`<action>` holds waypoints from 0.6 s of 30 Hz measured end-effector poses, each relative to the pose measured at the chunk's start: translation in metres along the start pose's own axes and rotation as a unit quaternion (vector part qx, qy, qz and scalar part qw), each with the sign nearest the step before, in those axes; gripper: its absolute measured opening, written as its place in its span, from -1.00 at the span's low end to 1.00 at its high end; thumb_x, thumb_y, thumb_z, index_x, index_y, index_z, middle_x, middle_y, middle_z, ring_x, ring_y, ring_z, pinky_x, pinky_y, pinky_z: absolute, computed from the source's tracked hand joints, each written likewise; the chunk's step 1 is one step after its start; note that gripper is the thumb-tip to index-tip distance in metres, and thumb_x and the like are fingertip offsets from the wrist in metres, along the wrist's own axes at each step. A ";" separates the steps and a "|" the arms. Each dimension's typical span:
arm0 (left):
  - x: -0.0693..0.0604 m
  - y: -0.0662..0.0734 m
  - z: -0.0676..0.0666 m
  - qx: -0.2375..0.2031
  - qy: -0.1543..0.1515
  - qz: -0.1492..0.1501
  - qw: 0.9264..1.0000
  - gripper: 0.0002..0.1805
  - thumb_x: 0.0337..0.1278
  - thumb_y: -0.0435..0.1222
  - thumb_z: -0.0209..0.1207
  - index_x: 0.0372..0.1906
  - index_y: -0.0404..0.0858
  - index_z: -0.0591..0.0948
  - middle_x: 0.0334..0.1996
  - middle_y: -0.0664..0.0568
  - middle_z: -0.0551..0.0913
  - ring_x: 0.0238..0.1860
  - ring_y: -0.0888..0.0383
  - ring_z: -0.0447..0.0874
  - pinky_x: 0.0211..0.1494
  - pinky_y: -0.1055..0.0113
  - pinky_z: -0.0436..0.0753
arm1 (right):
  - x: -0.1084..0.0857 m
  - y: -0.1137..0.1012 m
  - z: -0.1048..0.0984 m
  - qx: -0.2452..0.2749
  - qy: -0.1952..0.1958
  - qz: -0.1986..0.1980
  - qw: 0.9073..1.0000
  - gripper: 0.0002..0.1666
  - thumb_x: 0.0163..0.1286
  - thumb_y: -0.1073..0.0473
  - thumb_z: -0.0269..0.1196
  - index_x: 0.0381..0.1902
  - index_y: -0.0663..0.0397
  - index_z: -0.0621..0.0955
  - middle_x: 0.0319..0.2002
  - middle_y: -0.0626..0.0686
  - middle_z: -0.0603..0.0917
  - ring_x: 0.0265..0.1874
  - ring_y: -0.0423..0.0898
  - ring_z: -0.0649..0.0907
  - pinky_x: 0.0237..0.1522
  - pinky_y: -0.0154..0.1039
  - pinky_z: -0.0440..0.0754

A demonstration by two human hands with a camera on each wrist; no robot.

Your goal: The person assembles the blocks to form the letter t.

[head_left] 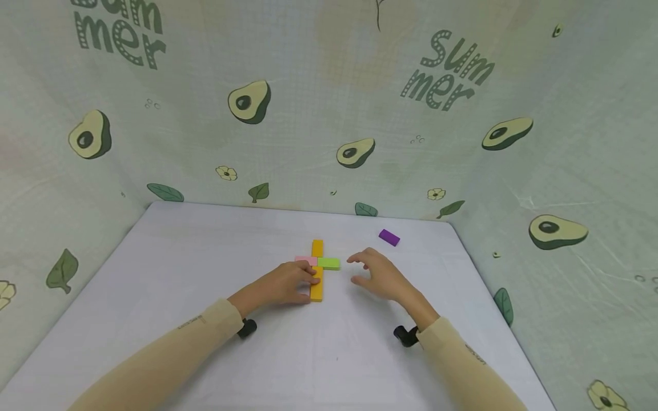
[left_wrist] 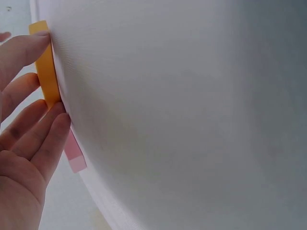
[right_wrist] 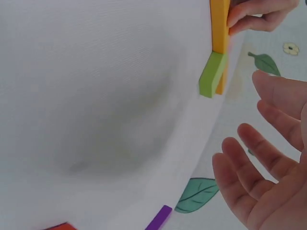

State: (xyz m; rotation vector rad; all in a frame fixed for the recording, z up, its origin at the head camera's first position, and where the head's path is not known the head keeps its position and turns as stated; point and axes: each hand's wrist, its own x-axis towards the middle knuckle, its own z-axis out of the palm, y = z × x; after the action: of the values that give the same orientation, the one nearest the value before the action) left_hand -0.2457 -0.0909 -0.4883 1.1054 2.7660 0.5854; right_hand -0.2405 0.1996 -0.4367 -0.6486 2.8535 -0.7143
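Four flat blocks form a cross on the white table: a near yellow block (head_left: 316,291), a far yellow block (head_left: 317,248), a pink block (head_left: 305,260) on the left and a green block (head_left: 329,264) on the right. My left hand (head_left: 289,282) holds the near yellow block, its thumb by the near end and its fingers along the block; the left wrist view shows these contacts. Just right of the green block, my right hand (head_left: 379,275) hovers with loosely bent fingers, touching nothing. The right wrist view shows its fingers (right_wrist: 273,153) apart.
A purple block (head_left: 389,237) lies farther back on the right. Part of a red thing (right_wrist: 60,226) shows at the bottom edge of the right wrist view. Avocado-print cloth (head_left: 308,182) stands behind and beside the white table (head_left: 205,240).
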 end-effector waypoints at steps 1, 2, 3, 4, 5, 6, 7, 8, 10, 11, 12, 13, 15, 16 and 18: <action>0.000 0.000 0.000 0.000 0.000 0.000 1.000 -0.46 0.20 -0.09 0.53 0.27 -0.15 0.75 0.20 0.04 0.68 0.19 0.08 0.65 0.34 0.18 0.64 | -0.005 0.002 -0.001 -0.007 0.003 -0.001 1.000 -0.48 0.44 0.12 0.46 0.32 -0.03 0.65 0.18 0.11 0.64 0.13 0.14 0.64 0.14 0.05 0.69; -0.001 0.000 0.000 0.000 0.000 0.000 1.000 -0.45 0.20 -0.09 0.53 0.27 -0.15 0.75 0.20 0.04 0.68 0.19 0.09 0.65 0.34 0.18 0.64 | -0.010 0.003 -0.001 -0.012 0.005 -0.002 1.000 -0.49 0.44 0.12 0.46 0.31 -0.03 0.65 0.17 0.10 0.64 0.12 0.14 0.64 0.14 0.05 0.69; -0.001 0.000 0.000 0.002 0.000 0.001 1.000 -0.45 0.20 -0.08 0.53 0.27 -0.15 0.75 0.20 0.04 0.68 0.19 0.09 0.65 0.35 0.18 0.64 | -0.015 0.005 -0.002 -0.013 0.009 -0.003 1.000 -0.49 0.43 0.12 0.47 0.30 -0.03 0.66 0.16 0.10 0.64 0.12 0.14 0.64 0.14 0.06 0.69; -0.001 0.000 0.000 0.004 0.000 0.000 1.000 -0.45 0.20 -0.08 0.53 0.27 -0.14 0.75 0.21 0.04 0.68 0.19 0.09 0.65 0.35 0.18 0.63 | -0.019 0.007 -0.002 -0.015 0.012 -0.004 1.000 -0.49 0.42 0.13 0.48 0.30 -0.03 0.66 0.16 0.10 0.65 0.12 0.14 0.64 0.14 0.06 0.69; -0.001 0.000 0.000 0.004 0.000 -0.001 1.000 -0.45 0.20 -0.07 0.53 0.27 -0.14 0.74 0.21 0.05 0.68 0.20 0.09 0.64 0.36 0.18 0.63 | -0.024 0.009 -0.002 -0.017 0.015 -0.004 1.000 -0.49 0.42 0.13 0.48 0.29 -0.03 0.66 0.16 0.09 0.65 0.12 0.13 0.64 0.14 0.06 0.69; -0.001 0.000 0.001 0.003 0.000 -0.002 1.000 -0.44 0.20 -0.07 0.53 0.28 -0.14 0.74 0.22 0.05 0.68 0.20 0.09 0.64 0.36 0.18 0.63 | -0.029 0.012 -0.002 -0.020 0.020 -0.004 1.000 -0.49 0.41 0.13 0.49 0.28 -0.03 0.67 0.15 0.09 0.65 0.11 0.13 0.65 0.13 0.06 0.70; -0.001 -0.001 0.001 0.005 0.000 -0.002 1.000 -0.44 0.21 -0.06 0.53 0.29 -0.13 0.74 0.23 0.05 0.68 0.21 0.09 0.64 0.37 0.18 0.62 | -0.034 0.014 -0.002 -0.024 0.025 -0.006 0.999 -0.50 0.41 0.13 0.49 0.28 -0.03 0.67 0.15 0.09 0.65 0.11 0.13 0.65 0.13 0.07 0.70; -0.001 -0.001 0.001 0.006 -0.001 -0.002 1.000 -0.43 0.21 -0.06 0.52 0.29 -0.13 0.73 0.23 0.05 0.68 0.21 0.09 0.63 0.37 0.18 0.62 | -0.038 0.017 -0.002 -0.025 0.029 -0.007 0.999 -0.50 0.40 0.13 0.50 0.27 -0.02 0.68 0.14 0.10 0.65 0.11 0.14 0.65 0.14 0.08 0.69; -0.001 -0.001 0.001 0.006 -0.001 -0.002 1.000 -0.43 0.22 -0.06 0.52 0.30 -0.12 0.73 0.24 0.06 0.68 0.23 0.09 0.63 0.38 0.18 0.62 | -0.048 0.022 -0.002 -0.031 0.036 -0.008 0.999 -0.50 0.39 0.14 0.50 0.26 0.00 0.68 0.14 0.10 0.66 0.11 0.13 0.66 0.15 0.09 0.70; -0.001 -0.001 0.001 0.004 -0.001 -0.002 1.000 -0.43 0.22 -0.06 0.52 0.30 -0.12 0.73 0.24 0.06 0.68 0.23 0.09 0.63 0.38 0.18 0.62 | -0.053 0.025 -0.002 -0.035 0.040 -0.009 0.999 -0.50 0.38 0.14 0.51 0.25 -0.01 0.69 0.13 0.09 0.66 0.12 0.12 0.66 0.17 0.10 0.70; -0.001 -0.001 0.001 0.004 -0.001 -0.001 1.000 -0.42 0.22 -0.06 0.52 0.31 -0.12 0.72 0.25 0.05 0.68 0.24 0.09 0.63 0.39 0.18 0.61 | -0.058 0.028 -0.003 -0.037 0.043 -0.010 0.998 -0.50 0.38 0.15 0.51 0.24 0.00 0.69 0.13 0.09 0.66 0.13 0.11 0.66 0.19 0.11 0.70; -0.001 -0.002 0.001 0.004 -0.001 0.000 1.000 -0.42 0.22 -0.06 0.52 0.31 -0.12 0.72 0.25 0.06 0.68 0.24 0.10 0.63 0.39 0.19 0.61 | -0.063 0.031 -0.003 -0.039 0.047 -0.012 0.998 -0.51 0.38 0.15 0.51 0.24 0.00 0.69 0.13 0.08 0.66 0.14 0.11 0.66 0.20 0.12 0.69; -0.001 -0.002 0.001 -0.001 -0.001 0.003 1.000 -0.42 0.22 -0.07 0.52 0.31 -0.14 0.72 0.25 0.05 0.68 0.24 0.09 0.63 0.39 0.19 0.61 | -0.072 0.037 -0.004 -0.040 0.054 -0.018 0.998 -0.52 0.37 0.17 0.52 0.22 0.01 0.69 0.14 0.05 0.67 0.12 0.08 0.67 0.19 0.11 0.70; -0.002 -0.002 0.001 -0.003 0.000 0.005 1.000 -0.43 0.22 -0.08 0.52 0.30 -0.15 0.72 0.24 0.04 0.68 0.24 0.09 0.63 0.38 0.19 0.61 | -0.077 0.041 -0.004 -0.041 0.057 -0.022 0.997 -0.52 0.36 0.18 0.52 0.22 0.00 0.69 0.15 0.02 0.67 0.12 0.06 0.66 0.19 0.11 0.70; -0.002 -0.002 0.000 -0.006 0.000 0.007 1.000 -0.43 0.22 -0.08 0.52 0.30 -0.16 0.72 0.24 0.04 0.68 0.24 0.09 0.64 0.38 0.19 0.61 | -0.085 0.049 -0.004 -0.038 0.060 -0.029 0.997 -0.52 0.36 0.20 0.52 0.21 0.00 0.69 0.17 -0.02 0.68 0.14 0.05 0.66 0.20 0.12 0.69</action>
State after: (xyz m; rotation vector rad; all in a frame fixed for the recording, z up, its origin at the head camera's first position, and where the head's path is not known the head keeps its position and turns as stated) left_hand -0.2454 -0.0937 -0.4894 1.1241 2.7533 0.6030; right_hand -0.1839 0.2775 -0.4545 -0.7258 2.9950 -0.6787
